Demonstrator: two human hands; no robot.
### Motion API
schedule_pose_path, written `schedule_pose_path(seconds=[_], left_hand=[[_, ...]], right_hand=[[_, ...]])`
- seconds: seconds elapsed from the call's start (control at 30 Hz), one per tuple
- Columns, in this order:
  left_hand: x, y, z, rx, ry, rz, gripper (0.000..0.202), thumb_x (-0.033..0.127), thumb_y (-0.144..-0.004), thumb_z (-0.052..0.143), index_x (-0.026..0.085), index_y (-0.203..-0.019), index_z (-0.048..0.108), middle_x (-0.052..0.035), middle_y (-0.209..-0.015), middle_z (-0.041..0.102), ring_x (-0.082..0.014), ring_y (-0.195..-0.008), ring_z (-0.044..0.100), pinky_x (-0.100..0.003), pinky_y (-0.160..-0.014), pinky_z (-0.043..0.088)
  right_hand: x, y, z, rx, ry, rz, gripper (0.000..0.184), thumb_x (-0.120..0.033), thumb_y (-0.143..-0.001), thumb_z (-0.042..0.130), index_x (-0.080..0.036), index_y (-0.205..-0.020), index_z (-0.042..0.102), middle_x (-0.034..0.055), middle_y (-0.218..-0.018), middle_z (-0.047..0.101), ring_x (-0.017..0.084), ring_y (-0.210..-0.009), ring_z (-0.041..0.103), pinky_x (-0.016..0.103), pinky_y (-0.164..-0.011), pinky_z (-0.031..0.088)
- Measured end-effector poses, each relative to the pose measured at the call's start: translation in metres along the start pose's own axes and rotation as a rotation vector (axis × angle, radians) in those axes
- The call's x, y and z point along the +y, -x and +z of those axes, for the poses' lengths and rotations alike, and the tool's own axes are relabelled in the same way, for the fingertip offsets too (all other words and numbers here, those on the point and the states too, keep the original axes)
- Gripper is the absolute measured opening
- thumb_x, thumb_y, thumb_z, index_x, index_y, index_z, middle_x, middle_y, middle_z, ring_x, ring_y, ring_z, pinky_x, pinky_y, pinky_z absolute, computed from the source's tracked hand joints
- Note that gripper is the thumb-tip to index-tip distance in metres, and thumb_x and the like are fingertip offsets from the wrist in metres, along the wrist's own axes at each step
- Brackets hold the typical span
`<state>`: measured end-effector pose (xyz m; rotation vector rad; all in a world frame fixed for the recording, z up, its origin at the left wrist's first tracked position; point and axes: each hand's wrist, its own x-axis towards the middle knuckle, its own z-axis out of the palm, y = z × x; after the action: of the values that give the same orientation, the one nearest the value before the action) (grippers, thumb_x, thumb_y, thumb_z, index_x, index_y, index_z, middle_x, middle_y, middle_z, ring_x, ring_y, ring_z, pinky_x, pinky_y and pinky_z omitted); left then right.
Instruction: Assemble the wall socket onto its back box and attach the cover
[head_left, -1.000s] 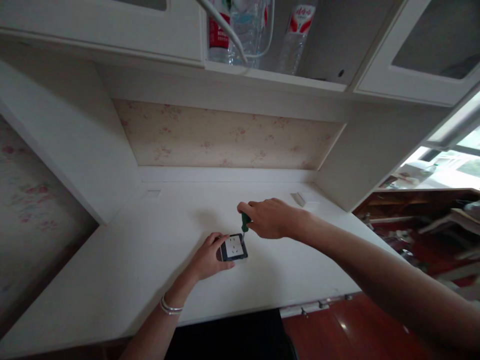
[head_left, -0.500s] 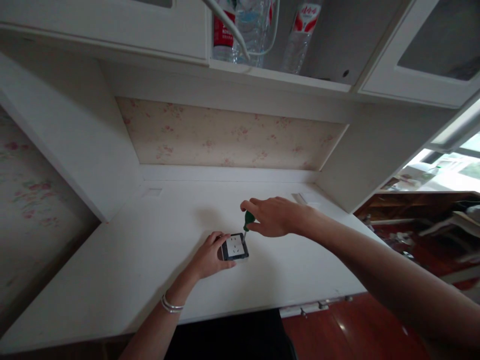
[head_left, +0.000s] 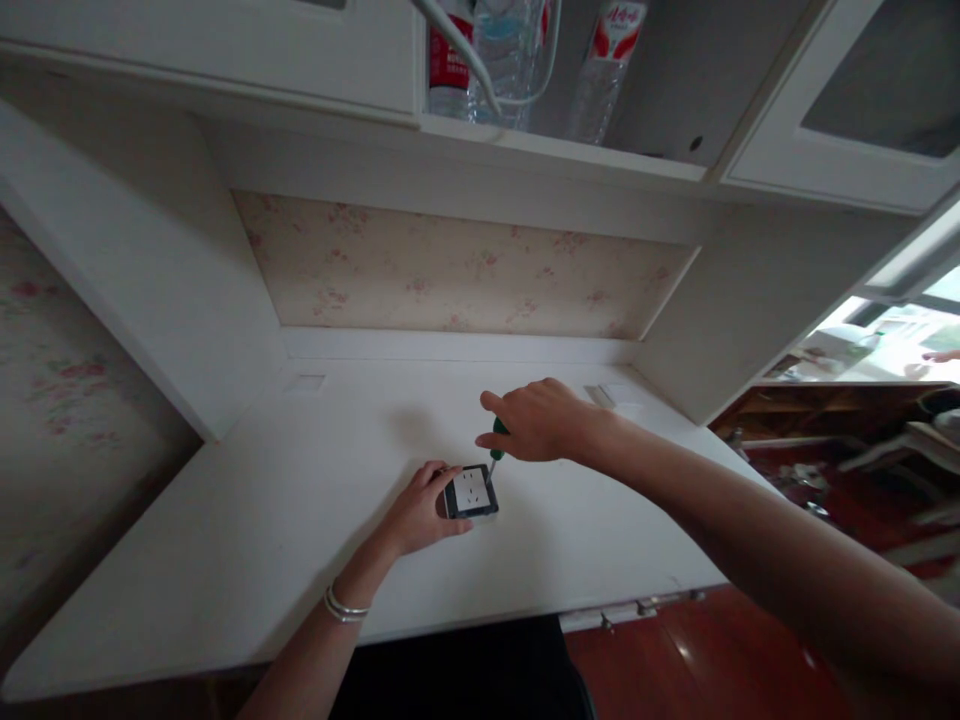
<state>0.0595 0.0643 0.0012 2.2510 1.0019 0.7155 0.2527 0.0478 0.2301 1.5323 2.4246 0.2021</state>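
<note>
A small white wall socket in a dark frame (head_left: 472, 492) lies on the white desk (head_left: 247, 540). My left hand (head_left: 417, 512) grips its left side, fingers curled round the edge; a silver bracelet circles that wrist. My right hand (head_left: 534, 423) is closed round a green-handled screwdriver (head_left: 495, 444), held nearly upright. The metal tip meets the socket's upper right corner. Most of the handle is hidden inside my fist.
A white upper shelf (head_left: 570, 150) holds plastic water bottles (head_left: 604, 70) and a white cable above the desk. Floral wallpaper backs the alcove. White side panels close in left and right. Cluttered dark wooden furniture (head_left: 847, 440) stands at the right, above red flooring.
My right hand has turned on the screwdriver handle, so less of the green shows now. The socket and my left hand have stayed in place.
</note>
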Motion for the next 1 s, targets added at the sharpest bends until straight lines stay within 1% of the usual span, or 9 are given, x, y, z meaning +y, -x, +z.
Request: schedule_pose_path(seconds=[0.1,0.23,0.4,0.53,0.67,0.77,0.83,0.93,1.0], left_hand=[[-0.001,0.0,0.0,-0.012,0.001,0.008,0.077,0.045,-0.065,0.076,0.027,-0.133,0.045,-0.0082,-0.126,0.043,-0.0261,-0.115,0.047,-0.038,-0.1,0.042],[-0.001,0.0,0.0,-0.006,-0.012,-0.003,0.079,0.045,-0.064,0.077,0.027,-0.134,0.044,-0.0076,-0.127,0.043,-0.0263,-0.117,0.045,-0.039,-0.102,0.039],[-0.002,0.0,0.0,-0.021,-0.004,-0.013,0.08,0.045,-0.063,0.077,0.027,-0.134,0.044,-0.0084,-0.127,0.042,-0.0278,-0.118,0.045,-0.04,-0.103,0.039],[-0.002,0.0,0.0,-0.018,0.007,-0.014,0.079,0.046,-0.064,0.076,0.028,-0.134,0.045,-0.0085,-0.127,0.043,-0.0287,-0.118,0.044,-0.042,-0.103,0.039],[-0.003,0.0,0.001,-0.017,0.009,-0.014,0.079,0.046,-0.064,0.076,0.028,-0.134,0.045,-0.0084,-0.127,0.043,-0.0287,-0.118,0.045,-0.042,-0.102,0.039],[-0.002,0.0,0.001,-0.014,0.002,-0.009,0.078,0.046,-0.064,0.076,0.027,-0.133,0.046,-0.0088,-0.129,0.043,-0.0281,-0.118,0.045,-0.041,-0.103,0.039],[-0.002,0.0,0.001,-0.008,-0.001,-0.008,0.078,0.046,-0.064,0.076,0.026,-0.133,0.045,-0.0088,-0.129,0.043,-0.0278,-0.118,0.045,-0.04,-0.102,0.04],[-0.002,0.0,0.001,0.001,-0.003,-0.009,0.081,0.045,-0.063,0.076,0.025,-0.134,0.043,-0.0085,-0.129,0.044,-0.0279,-0.118,0.045,-0.041,-0.102,0.04],[-0.002,-0.001,0.002,0.006,-0.001,-0.01,0.083,0.045,-0.063,0.076,0.024,-0.136,0.041,-0.0092,-0.13,0.044,-0.0285,-0.119,0.044,-0.041,-0.103,0.039]], right_hand=[[0.002,0.0,0.0,-0.006,-0.063,-0.055,0.047,-0.051,-0.089,0.044,-0.02,-0.124,0.045,0.0144,-0.115,0.062,0.03,-0.086,0.065,0.039,-0.068,0.045],[0.002,0.0,0.002,-0.016,0.005,0.004,0.045,-0.053,-0.091,0.039,-0.016,-0.111,0.054,0.0161,-0.097,0.066,0.034,-0.089,0.063,0.041,-0.07,0.044],[0.003,-0.001,0.003,-0.006,-0.089,-0.068,0.044,-0.049,-0.089,0.044,-0.022,-0.124,0.045,0.0136,-0.116,0.061,0.029,-0.087,0.064,0.037,-0.067,0.044],[0.002,-0.002,0.004,-0.01,-0.003,0.024,0.044,-0.051,-0.092,0.036,-0.017,-0.112,0.054,0.0156,-0.098,0.066,0.034,-0.09,0.063,0.042,-0.07,0.044],[0.002,-0.001,0.003,-0.034,-0.099,-0.056,0.048,-0.048,-0.086,0.05,-0.022,-0.126,0.045,0.0132,-0.116,0.061,0.03,-0.089,0.064,0.038,-0.069,0.045],[0.002,-0.001,0.004,-0.044,-0.035,-0.001,0.038,-0.046,-0.09,0.042,-0.017,-0.11,0.055,0.015,-0.101,0.065,0.033,-0.09,0.063,0.04,-0.07,0.045],[0.004,0.0,0.006,0.012,-0.032,0.027,0.045,-0.053,-0.092,0.037,-0.016,-0.11,0.055,0.0153,-0.099,0.065,0.033,-0.088,0.063,0.041,-0.069,0.045],[0.007,0.0,0.01,0.062,-0.183,-0.118,0.047,-0.052,-0.088,0.047,-0.02,-0.123,0.045,0.0129,-0.121,0.055,0.024,-0.079,0.064,0.035,-0.065,0.045],[0.007,-0.001,0.013,0.056,-0.224,-0.203,0.038,-0.043,-0.089,0.05,-0.021,-0.12,0.047,0.011,-0.12,0.054,0.021,-0.078,0.063,0.032,-0.065,0.045]])
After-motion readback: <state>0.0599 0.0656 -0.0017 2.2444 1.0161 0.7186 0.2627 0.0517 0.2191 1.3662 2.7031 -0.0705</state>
